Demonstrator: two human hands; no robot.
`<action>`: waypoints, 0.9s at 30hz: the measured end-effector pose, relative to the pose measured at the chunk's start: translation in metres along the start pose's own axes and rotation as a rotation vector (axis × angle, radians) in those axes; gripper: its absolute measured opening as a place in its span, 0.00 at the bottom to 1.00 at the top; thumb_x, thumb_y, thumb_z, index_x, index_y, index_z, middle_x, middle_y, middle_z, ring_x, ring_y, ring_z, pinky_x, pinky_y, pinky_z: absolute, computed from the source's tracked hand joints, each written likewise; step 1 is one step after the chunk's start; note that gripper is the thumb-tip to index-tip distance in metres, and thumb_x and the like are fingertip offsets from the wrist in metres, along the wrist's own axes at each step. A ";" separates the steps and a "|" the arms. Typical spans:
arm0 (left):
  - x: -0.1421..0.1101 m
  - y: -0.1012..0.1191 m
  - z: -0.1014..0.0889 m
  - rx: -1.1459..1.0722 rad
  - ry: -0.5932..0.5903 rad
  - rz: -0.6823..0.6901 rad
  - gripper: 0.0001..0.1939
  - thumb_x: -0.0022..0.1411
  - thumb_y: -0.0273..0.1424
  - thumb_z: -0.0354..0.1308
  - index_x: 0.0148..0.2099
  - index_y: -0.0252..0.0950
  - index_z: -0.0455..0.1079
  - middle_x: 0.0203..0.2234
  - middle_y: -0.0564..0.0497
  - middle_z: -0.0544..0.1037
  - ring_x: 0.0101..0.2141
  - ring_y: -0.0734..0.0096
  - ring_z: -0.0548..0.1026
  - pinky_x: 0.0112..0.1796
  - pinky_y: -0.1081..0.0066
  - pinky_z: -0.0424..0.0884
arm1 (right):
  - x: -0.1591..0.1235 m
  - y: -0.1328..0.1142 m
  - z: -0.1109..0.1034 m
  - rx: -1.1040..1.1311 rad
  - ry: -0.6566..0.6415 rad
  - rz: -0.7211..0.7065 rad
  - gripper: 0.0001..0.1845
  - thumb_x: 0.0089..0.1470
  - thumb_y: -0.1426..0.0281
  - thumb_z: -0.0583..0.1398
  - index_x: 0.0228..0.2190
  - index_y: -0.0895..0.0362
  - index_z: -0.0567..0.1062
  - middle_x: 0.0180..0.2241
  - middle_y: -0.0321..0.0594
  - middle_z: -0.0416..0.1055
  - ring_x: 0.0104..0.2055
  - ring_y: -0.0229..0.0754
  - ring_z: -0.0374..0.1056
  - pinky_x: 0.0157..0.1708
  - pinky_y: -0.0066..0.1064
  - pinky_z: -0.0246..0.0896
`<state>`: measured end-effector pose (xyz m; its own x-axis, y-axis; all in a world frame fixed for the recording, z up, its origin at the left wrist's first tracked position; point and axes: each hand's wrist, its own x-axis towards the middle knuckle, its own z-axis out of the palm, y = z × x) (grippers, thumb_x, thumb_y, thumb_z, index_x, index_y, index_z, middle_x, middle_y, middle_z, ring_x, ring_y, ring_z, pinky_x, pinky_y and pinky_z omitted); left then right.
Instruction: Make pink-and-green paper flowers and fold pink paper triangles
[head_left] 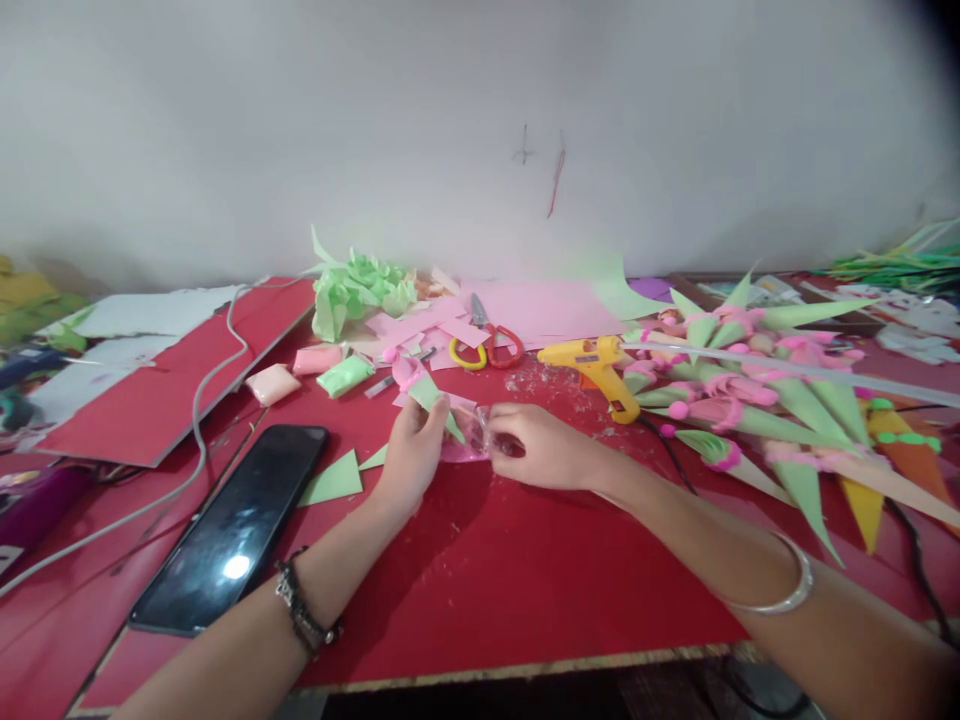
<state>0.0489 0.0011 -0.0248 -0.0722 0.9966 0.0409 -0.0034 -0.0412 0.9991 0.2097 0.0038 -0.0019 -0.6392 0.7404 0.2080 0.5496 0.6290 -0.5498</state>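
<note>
Near the middle of the red table, my left hand [412, 445] is closed around a small paper cone [425, 390]. It is light green with a pink top and a pink ball at its tip, and it leans up to the left. My right hand [544, 445] pinches a crinkled clear plastic wrapper [478, 430] just beside the cone's lower end. Something pink [465, 453] shows under the wrapper; I cannot make out whether it is inside. Beyond my hands lie scissors [487, 348] with one yellow and one red handle, and a yellow glue gun [596, 370].
Many finished cones [795, 410] are heaped at the right. A phone [232, 530] lies at the left beside a white cable [199, 400]. Small packets [345, 376], pink paper [540, 305] and crumpled green paper [364, 290] sit toward the wall. The table's front edge [525, 668] is close.
</note>
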 end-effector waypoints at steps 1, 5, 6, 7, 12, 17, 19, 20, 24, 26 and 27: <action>0.001 -0.001 0.000 0.007 0.009 -0.007 0.13 0.54 0.41 0.51 0.29 0.34 0.62 0.21 0.54 0.69 0.22 0.77 0.66 0.25 0.76 0.62 | 0.000 0.000 0.000 -0.012 0.020 0.016 0.04 0.42 0.77 0.54 0.19 0.59 0.65 0.23 0.35 0.62 0.25 0.33 0.57 0.26 0.25 0.52; 0.001 -0.004 -0.001 0.038 0.032 -0.021 0.13 0.53 0.40 0.52 0.30 0.34 0.62 0.23 0.54 0.68 0.23 0.76 0.66 0.26 0.75 0.63 | 0.002 0.001 -0.002 -0.001 0.079 0.099 0.03 0.41 0.76 0.52 0.20 0.58 0.64 0.21 0.34 0.62 0.24 0.33 0.56 0.25 0.25 0.50; 0.001 -0.003 -0.001 0.041 0.036 -0.020 0.13 0.53 0.40 0.52 0.30 0.34 0.62 0.23 0.54 0.68 0.23 0.76 0.66 0.27 0.75 0.63 | 0.002 0.001 -0.003 0.014 0.087 0.121 0.03 0.41 0.76 0.52 0.21 0.58 0.64 0.21 0.34 0.62 0.24 0.33 0.57 0.25 0.25 0.50; 0.001 -0.003 -0.001 0.039 0.032 -0.017 0.12 0.53 0.40 0.52 0.30 0.34 0.62 0.23 0.54 0.68 0.24 0.76 0.66 0.27 0.75 0.63 | 0.002 0.002 -0.004 0.025 0.094 0.139 0.03 0.41 0.76 0.52 0.21 0.58 0.64 0.22 0.34 0.63 0.24 0.33 0.57 0.25 0.25 0.51; -0.001 0.001 -0.001 0.036 -0.015 0.001 0.12 0.54 0.40 0.51 0.32 0.35 0.63 0.22 0.56 0.67 0.23 0.77 0.65 0.26 0.76 0.61 | 0.000 0.007 -0.007 -0.031 0.106 0.087 0.05 0.41 0.78 0.52 0.23 0.58 0.66 0.24 0.35 0.65 0.26 0.34 0.59 0.28 0.25 0.51; 0.000 0.001 -0.001 0.048 0.001 -0.011 0.12 0.54 0.40 0.52 0.32 0.35 0.63 0.21 0.56 0.67 0.23 0.77 0.66 0.26 0.76 0.62 | 0.000 0.014 -0.013 -0.079 0.100 0.063 0.05 0.40 0.79 0.52 0.21 0.58 0.64 0.22 0.34 0.63 0.26 0.33 0.57 0.27 0.26 0.51; 0.000 0.000 -0.001 0.035 -0.005 -0.010 0.12 0.54 0.40 0.52 0.31 0.35 0.63 0.21 0.56 0.68 0.23 0.76 0.67 0.27 0.75 0.63 | 0.000 0.018 -0.017 -0.046 0.134 0.108 0.05 0.40 0.79 0.52 0.20 0.58 0.63 0.22 0.34 0.63 0.25 0.33 0.57 0.26 0.26 0.51; 0.000 0.000 -0.002 0.029 -0.010 -0.011 0.12 0.54 0.40 0.51 0.31 0.35 0.63 0.22 0.55 0.69 0.24 0.76 0.67 0.28 0.75 0.63 | 0.000 0.020 -0.018 -0.015 0.157 0.128 0.05 0.40 0.79 0.52 0.20 0.57 0.63 0.22 0.33 0.63 0.25 0.33 0.57 0.26 0.26 0.52; 0.001 0.000 -0.002 0.028 -0.007 -0.013 0.12 0.54 0.40 0.51 0.31 0.35 0.63 0.23 0.54 0.70 0.25 0.75 0.68 0.29 0.74 0.64 | -0.001 0.023 -0.021 0.121 0.147 0.098 0.07 0.42 0.79 0.51 0.25 0.58 0.67 0.28 0.36 0.67 0.31 0.35 0.62 0.32 0.27 0.56; 0.000 0.000 -0.002 0.028 -0.004 -0.016 0.12 0.54 0.40 0.51 0.31 0.35 0.63 0.22 0.55 0.70 0.24 0.76 0.68 0.28 0.75 0.63 | -0.002 0.022 -0.022 0.140 0.071 0.054 0.09 0.44 0.78 0.52 0.28 0.58 0.70 0.31 0.38 0.68 0.34 0.36 0.63 0.36 0.28 0.57; 0.000 0.001 -0.002 0.024 -0.006 -0.016 0.12 0.54 0.40 0.51 0.30 0.35 0.63 0.22 0.55 0.70 0.24 0.76 0.68 0.28 0.75 0.63 | -0.003 0.021 -0.022 0.141 0.036 0.042 0.10 0.45 0.78 0.53 0.29 0.57 0.71 0.32 0.38 0.68 0.34 0.36 0.63 0.37 0.28 0.57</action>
<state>0.0472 0.0013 -0.0241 -0.0668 0.9975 0.0247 0.0198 -0.0234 0.9995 0.2350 0.0206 0.0038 -0.5960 0.7749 0.2104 0.4928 0.5599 -0.6661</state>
